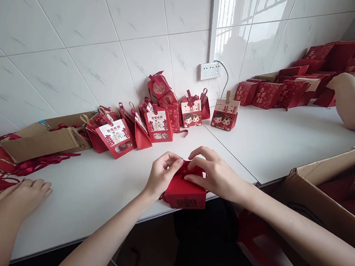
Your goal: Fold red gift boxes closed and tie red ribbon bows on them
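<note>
A red gift box (pixel 184 191) sits at the front edge of the white table, with dark printed lettering on its near face. A dark red ribbon (pixel 185 167) is gathered at its top. My left hand (pixel 163 172) pinches this ribbon between thumb and forefinger from the left. From the right, my right hand (pixel 215 171) reaches over the box, its forefinger arched and its other fingertips closed on the ribbon near the middle. The ribbon's exact shape is partly hidden by my fingers.
Several finished-looking red gift boxes (pixel 159 126) stand along the tiled wall, one box (pixel 225 114) apart. Cardboard (pixel 41 144) and loose ribbons lie left, near another person's hand (pixel 24 198). More red boxes (pixel 267 94), another person's arm (pixel 350 102) and an open carton (pixel 325 161) are right.
</note>
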Demonstrator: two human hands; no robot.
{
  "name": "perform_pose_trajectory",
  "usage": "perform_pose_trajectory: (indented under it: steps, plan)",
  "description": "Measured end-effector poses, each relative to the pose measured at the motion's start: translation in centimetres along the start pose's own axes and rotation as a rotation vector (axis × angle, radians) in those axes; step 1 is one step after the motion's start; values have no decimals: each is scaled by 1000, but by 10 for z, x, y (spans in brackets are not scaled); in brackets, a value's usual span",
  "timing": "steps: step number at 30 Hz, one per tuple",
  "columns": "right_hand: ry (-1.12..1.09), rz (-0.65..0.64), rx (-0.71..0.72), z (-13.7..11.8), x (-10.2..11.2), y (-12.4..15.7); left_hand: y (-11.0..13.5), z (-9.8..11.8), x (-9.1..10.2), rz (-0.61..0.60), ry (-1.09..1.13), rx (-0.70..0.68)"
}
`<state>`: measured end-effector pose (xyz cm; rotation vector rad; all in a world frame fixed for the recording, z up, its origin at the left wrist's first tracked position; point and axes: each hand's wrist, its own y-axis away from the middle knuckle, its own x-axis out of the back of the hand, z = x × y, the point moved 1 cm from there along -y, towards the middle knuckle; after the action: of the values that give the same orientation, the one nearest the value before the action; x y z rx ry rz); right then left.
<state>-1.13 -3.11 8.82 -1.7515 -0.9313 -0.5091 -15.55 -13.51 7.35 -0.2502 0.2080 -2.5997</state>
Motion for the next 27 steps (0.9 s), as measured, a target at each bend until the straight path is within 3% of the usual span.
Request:
perform_pose_trajectory:
  steps: [6, 11, 15, 20, 24, 27]
  plan:
    - [183, 105, 144, -2, -3, 0, 2, 3, 8, -4, -111, -9]
    - [320, 101, 293, -2, 5, 2, 7, 16, 17, 26, -396, -152]
    - [448, 91, 395, 3, 17, 8, 16, 26, 24, 132, -661, -236]
    - [602, 72, 524, 6, 27, 18, 35, 25, 24, 169, -851, -352]
    - [545, 26, 552, 7, 29, 24, 51, 17, 16, 101, -858, -465]
    - [372, 6, 505, 8, 31, 21, 57, 11, 13, 98, -853, -523]
